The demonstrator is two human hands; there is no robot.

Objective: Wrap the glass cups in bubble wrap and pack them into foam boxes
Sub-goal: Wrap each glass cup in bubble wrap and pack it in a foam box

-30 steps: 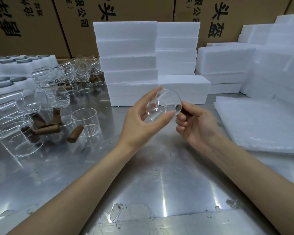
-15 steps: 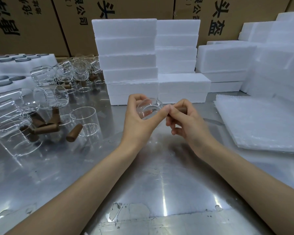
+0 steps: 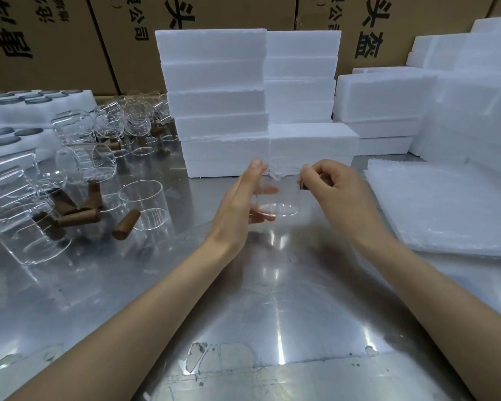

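Glass cup (image 3: 278, 198) now upright, right hand (image 3: 330, 186) gripping handle, left hand (image 3: 243, 204) beside

Left hand (image 3: 245, 198) fingers straight; right hand (image 3: 329, 188) curled, pinching.

So the whole setup sits on a shiny metal table (image 3: 272, 314) with a scuffed, flaky patch of peeling finish (image 3: 223, 357) near the front edge. Behind it there's a wall of brown cardboard cartons (image 3: 70, 39) printed with big black Chinese characters (image 3: 372, 30). The tabletop throws back bright streaks of light (image 3: 281, 337) down the middle.
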